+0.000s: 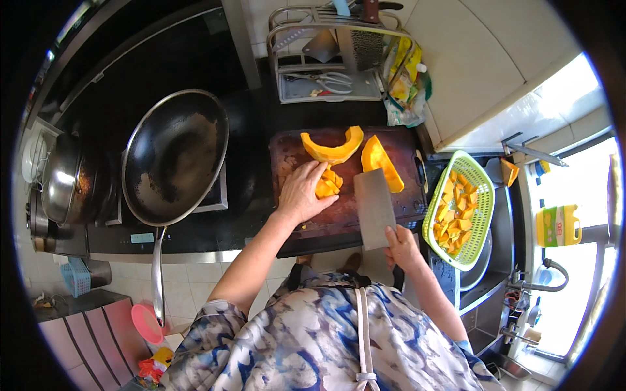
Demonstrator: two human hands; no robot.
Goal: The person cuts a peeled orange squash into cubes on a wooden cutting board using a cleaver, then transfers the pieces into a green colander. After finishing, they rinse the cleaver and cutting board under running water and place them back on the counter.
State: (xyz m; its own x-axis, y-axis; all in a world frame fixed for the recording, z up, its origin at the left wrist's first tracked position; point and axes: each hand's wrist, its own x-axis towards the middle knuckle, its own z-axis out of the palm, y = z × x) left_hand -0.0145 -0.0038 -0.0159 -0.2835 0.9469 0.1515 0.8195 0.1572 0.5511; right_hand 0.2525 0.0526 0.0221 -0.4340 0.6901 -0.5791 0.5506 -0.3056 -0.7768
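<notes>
On a dark reddish-brown cutting board (pixel 337 215), my left hand (pixel 304 193) rests around a small heap of cut pumpkin pieces (pixel 329 184), its fingers and thumb spread against them. My right hand (pixel 404 249) grips the handle of a broad cleaver (pixel 375 210), whose flat blade faces up over the board's right part. The blade's far end reaches the near side of a pumpkin wedge (pixel 381 163); contact cannot be told. A curved pumpkin slice (pixel 335 149) lies beyond my left fingers.
A light green plastic basket (pixel 430 225) holding pumpkin chunks stands right, by the sink (pixel 484 313). Left is a wok (pixel 176 156) on the stove, its handle (pixel 158 278) jutting past the counter edge. Behind the board stands a metal knife rack (pixel 332 27) with scissors (pixel 332 80).
</notes>
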